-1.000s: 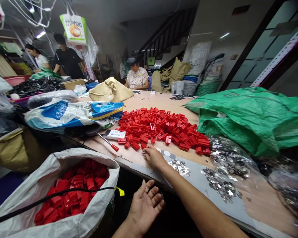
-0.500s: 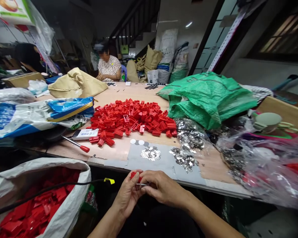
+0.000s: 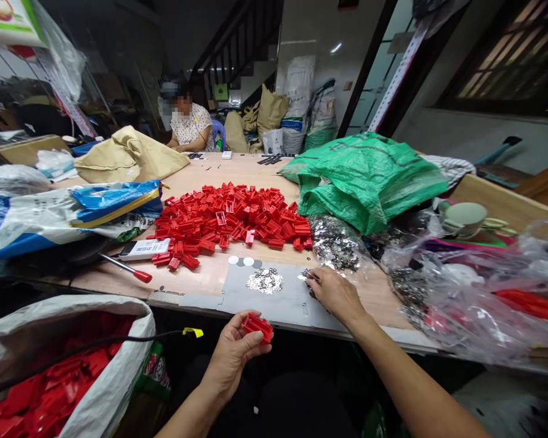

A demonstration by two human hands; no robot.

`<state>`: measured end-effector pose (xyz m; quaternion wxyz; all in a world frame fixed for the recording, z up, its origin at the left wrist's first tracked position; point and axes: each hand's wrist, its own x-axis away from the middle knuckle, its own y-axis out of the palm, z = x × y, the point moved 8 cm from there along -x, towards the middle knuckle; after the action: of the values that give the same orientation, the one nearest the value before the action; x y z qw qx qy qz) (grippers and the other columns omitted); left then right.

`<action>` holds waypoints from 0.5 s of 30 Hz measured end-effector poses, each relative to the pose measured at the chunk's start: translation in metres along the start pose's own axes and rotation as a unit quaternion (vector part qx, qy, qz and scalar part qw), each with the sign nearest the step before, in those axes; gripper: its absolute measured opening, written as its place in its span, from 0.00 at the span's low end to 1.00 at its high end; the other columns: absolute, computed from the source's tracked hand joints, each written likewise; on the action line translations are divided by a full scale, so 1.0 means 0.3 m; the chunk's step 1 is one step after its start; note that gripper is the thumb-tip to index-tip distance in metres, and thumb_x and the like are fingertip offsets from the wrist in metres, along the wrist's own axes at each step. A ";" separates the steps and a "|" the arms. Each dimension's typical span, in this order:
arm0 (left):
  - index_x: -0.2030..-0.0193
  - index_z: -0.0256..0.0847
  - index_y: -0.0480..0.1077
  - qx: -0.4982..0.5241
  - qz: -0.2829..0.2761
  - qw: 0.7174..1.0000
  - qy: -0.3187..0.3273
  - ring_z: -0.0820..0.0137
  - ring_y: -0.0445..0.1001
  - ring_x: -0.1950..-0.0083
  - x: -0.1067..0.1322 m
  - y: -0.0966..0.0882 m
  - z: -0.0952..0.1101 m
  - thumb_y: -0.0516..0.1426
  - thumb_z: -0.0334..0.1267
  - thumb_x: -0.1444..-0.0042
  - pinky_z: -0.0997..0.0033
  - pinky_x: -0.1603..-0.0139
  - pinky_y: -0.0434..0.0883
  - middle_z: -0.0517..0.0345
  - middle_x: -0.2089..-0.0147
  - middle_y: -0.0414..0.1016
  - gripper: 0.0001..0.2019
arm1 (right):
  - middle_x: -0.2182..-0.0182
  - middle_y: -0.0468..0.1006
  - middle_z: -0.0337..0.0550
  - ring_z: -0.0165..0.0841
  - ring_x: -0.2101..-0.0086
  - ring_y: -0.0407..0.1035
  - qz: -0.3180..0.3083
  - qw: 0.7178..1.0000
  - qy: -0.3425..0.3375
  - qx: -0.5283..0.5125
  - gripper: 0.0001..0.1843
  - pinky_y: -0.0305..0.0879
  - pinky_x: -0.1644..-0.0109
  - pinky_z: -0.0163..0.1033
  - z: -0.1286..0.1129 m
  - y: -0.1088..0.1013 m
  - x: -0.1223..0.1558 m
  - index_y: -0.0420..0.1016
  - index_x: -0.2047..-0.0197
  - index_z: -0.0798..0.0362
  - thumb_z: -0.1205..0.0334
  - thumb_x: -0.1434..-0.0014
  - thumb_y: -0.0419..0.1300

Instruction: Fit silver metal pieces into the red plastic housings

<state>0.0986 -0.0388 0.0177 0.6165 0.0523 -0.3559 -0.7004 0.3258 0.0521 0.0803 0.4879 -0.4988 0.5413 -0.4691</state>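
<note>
Between the thumb and fingers of my left hand (image 3: 235, 350) is a red plastic housing (image 3: 257, 328), its hollow side turned up, held just off the table's front edge. My right hand (image 3: 335, 295) reaches onto the grey sheet (image 3: 290, 304), fingertips pinched at the darker pile of small metal pieces, which the hand mostly covers. Whether a piece sits in that pinch is too small to make out. Left of it lies a pile of shiny flat metal pieces (image 3: 265, 280). Behind the sheet spreads a large heap of red plastic housings (image 3: 237, 216).
An open white sack (image 3: 141, 310) of red parts stands at the lower left, a black cable crossing it. A red-handled tool (image 3: 141, 276) lies on the table. A green woven bag (image 3: 360, 176) and clear plastic bags (image 3: 466, 304) occupy the right. Another person (image 3: 192, 125) sits across the table.
My hands were together at the red housing. My right hand has moved away to the right, onto the metal pieces, while my left keeps the housing. The view has shifted slightly.
</note>
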 end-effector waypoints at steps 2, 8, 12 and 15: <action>0.55 0.36 0.69 -0.005 0.006 1.000 0.015 0.61 0.78 0.58 -0.001 -0.001 0.009 0.69 0.35 0.58 0.66 0.59 0.75 0.48 0.57 0.79 0.23 | 0.61 0.76 0.45 0.38 0.60 0.71 0.001 1.000 0.003 0.006 0.08 0.58 0.66 0.36 -0.014 0.008 -0.012 0.75 0.60 0.52 0.60 0.37 0.56; 0.56 0.36 0.70 0.001 0.012 0.998 0.064 0.64 0.78 0.58 -0.003 -0.004 0.054 0.69 0.33 0.60 0.68 0.58 0.75 0.48 0.56 0.79 0.23 | 0.62 0.76 0.47 0.40 0.61 0.71 -0.013 1.000 -0.006 0.022 0.08 0.57 0.67 0.37 -0.037 0.020 -0.034 0.75 0.62 0.52 0.61 0.37 0.56; 0.55 0.37 0.70 0.025 0.001 0.996 0.082 0.66 0.78 0.58 -0.003 0.005 0.072 0.69 0.32 0.59 0.69 0.57 0.75 0.49 0.54 0.79 0.23 | 0.61 0.76 0.46 0.39 0.61 0.71 0.021 0.999 -0.038 -0.013 0.08 0.58 0.65 0.38 -0.053 0.009 -0.021 0.74 0.60 0.51 0.60 0.37 0.55; 0.57 0.38 0.70 0.030 0.002 0.994 0.102 0.68 0.78 0.58 -0.005 0.008 0.077 0.69 0.30 0.60 0.70 0.56 0.74 0.50 0.53 0.79 0.21 | 0.65 0.77 0.43 0.39 0.66 0.71 0.039 0.993 -0.053 -0.096 0.07 0.59 0.65 0.38 -0.052 0.011 -0.009 0.71 0.60 0.51 0.59 0.38 0.54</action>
<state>0.0889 -0.0272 0.0355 0.6493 0.1415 -0.3120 -0.6790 0.3100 0.0553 0.0786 0.4838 -0.5459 0.5765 -0.3682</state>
